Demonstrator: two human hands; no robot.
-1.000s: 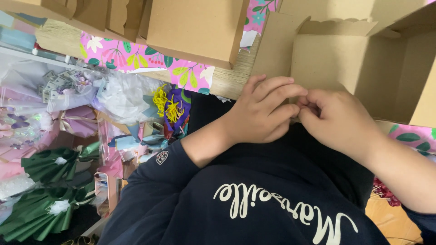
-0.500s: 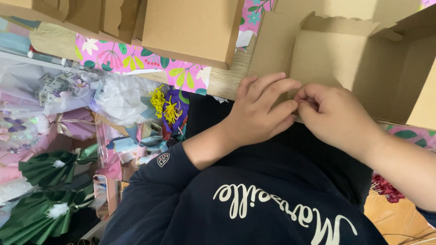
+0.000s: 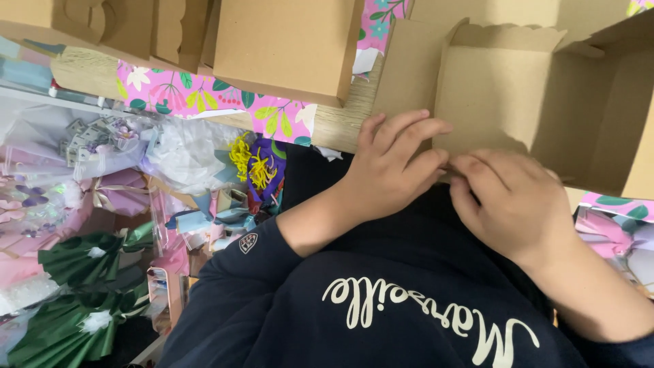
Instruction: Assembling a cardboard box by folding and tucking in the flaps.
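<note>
Honestly, the big risk here is that open cardboard box (image 3: 545, 102). It sits right at the near edge of the counter (image 3: 337, 126), just past the fingertips, and both hands are working its near wall, so a hard pull could tip it toward the lap or crease the thin board. My guess is the scalloped flap on the far wall would buckle first if the box twists.

A second closed box (image 3: 286, 44) sits off beyond the left hand, so a sideways shove could knock the two together. Below and to the left of the left wrist there's a heap of clear wrap, ribbons and green paper fans (image 3: 75, 300), and anything that slips off the edge would vanish in there.

The left hand (image 3: 388, 174) lies with its fingers (image 3: 409, 129) loosely spread and curled over the box's near edge, tips touching the cardboard. The right hand (image 3: 511, 204) is clenched tighter, fingertips pinched together right against the left ones at that same edge. Whether it grips a tab or something small I can't tell, since the knuckles hide it.
</note>
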